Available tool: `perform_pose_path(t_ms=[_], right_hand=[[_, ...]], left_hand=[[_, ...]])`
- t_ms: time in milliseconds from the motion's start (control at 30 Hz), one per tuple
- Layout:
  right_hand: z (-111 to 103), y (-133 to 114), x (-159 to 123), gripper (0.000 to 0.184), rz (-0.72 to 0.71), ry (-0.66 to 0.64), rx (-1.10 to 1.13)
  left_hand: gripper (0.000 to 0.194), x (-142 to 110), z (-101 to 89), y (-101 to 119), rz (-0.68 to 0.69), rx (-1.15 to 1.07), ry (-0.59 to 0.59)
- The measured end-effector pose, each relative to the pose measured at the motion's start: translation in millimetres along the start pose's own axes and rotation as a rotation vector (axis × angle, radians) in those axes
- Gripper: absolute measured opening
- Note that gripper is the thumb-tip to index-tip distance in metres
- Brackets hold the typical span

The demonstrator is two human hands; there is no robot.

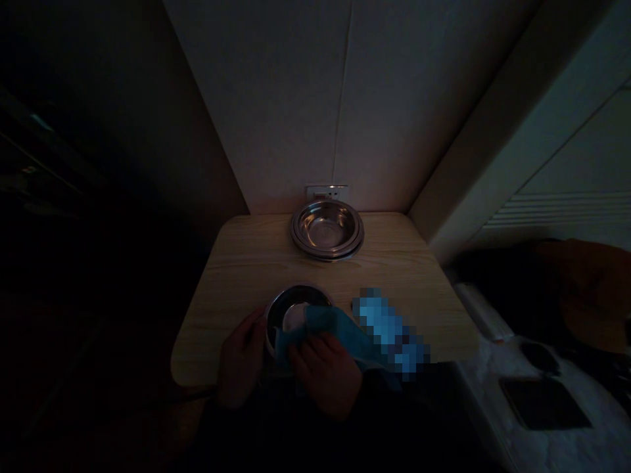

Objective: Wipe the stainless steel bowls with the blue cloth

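Note:
A round metal bowl (294,290) is at the near part of the wooden table. My left hand (241,361) grips its left rim. Over the bowl's right side and front lies a blue-green cloth (340,328), bunched under the closed fingers of my right hand (325,374). The cloth covers part of the rim and inside, and its loose end trails to the right. Farther back, a stack of shiny metal bowls (328,230) stands against the wall side of the table.
A pixelated bright blue patch, perhaps a lit phone (384,322), is on the table (236,263) to the right. A wall socket (318,192) sits behind the stack. At right, a dark flat object (542,402) lies on a white surface, near an orange-brown item (596,289).

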State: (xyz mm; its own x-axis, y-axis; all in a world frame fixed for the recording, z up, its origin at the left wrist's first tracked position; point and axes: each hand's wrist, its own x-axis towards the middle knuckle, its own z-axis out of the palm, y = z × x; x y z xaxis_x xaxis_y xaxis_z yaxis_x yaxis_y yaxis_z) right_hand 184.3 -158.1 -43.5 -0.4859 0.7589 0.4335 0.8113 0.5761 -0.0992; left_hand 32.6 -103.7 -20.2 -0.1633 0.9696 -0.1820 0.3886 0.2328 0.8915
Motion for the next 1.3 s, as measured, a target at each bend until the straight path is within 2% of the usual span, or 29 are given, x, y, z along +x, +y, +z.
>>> perform_pose_path(t_ms=[100,200,333,433,567,633,900,1000,1100,1200,1300], right_hand=[[-3.1,5.4,-0.8,0.016,-0.028,-0.015,0.005],[8.3,-9.3,11.9,0.008,0.102,0.022,-0.04],[20.7,-27.4,24.5,0.013,0.185,0.077,-0.068],[13.5,-17.7,16.9,0.009,0.126,0.031,-0.038],[-4.8,11.7,-1.6,0.014,-0.067,-0.019,0.038],[-8.4,18.0,-4.6,0.015,-0.11,-0.027,0.051],[12.9,-20.0,15.7,0.009,0.187,0.054,-0.032],[4.8,-10.2,9.6,0.008,0.116,-0.008,0.038],[-11.1,7.3,-0.1,0.022,0.012,-0.071,0.101],[-19.4,10.3,0.5,0.029,0.052,-0.153,0.118],[-15.3,-1.8,12.5,0.029,0.118,-0.19,0.151]], left_hand=[[0.046,0.4,4.4,1.5,0.017,0.012,-0.019],[0.046,0.4,6.5,1.5,-0.001,0.066,-0.002],[0.045,2.5,5.0,3.1,0.005,0.109,0.029],[0.045,4.6,3.4,4.8,0.007,0.106,0.012],[0.046,5.6,3.3,4.9,0.007,0.048,0.0],[0.046,5.2,3.9,4.7,0.011,0.026,-0.006],[0.041,2.9,5.1,8.4,-0.012,0.037,0.042],[0.045,1.9,4.6,7.5,-0.019,0.036,0.03],[0.044,0.6,5.8,5.7,0.01,0.009,0.022],[0.042,0.2,8.4,5.3,0.026,-0.013,0.02],[0.04,0.9,9.1,6.3,0.014,-0.013,0.016]])
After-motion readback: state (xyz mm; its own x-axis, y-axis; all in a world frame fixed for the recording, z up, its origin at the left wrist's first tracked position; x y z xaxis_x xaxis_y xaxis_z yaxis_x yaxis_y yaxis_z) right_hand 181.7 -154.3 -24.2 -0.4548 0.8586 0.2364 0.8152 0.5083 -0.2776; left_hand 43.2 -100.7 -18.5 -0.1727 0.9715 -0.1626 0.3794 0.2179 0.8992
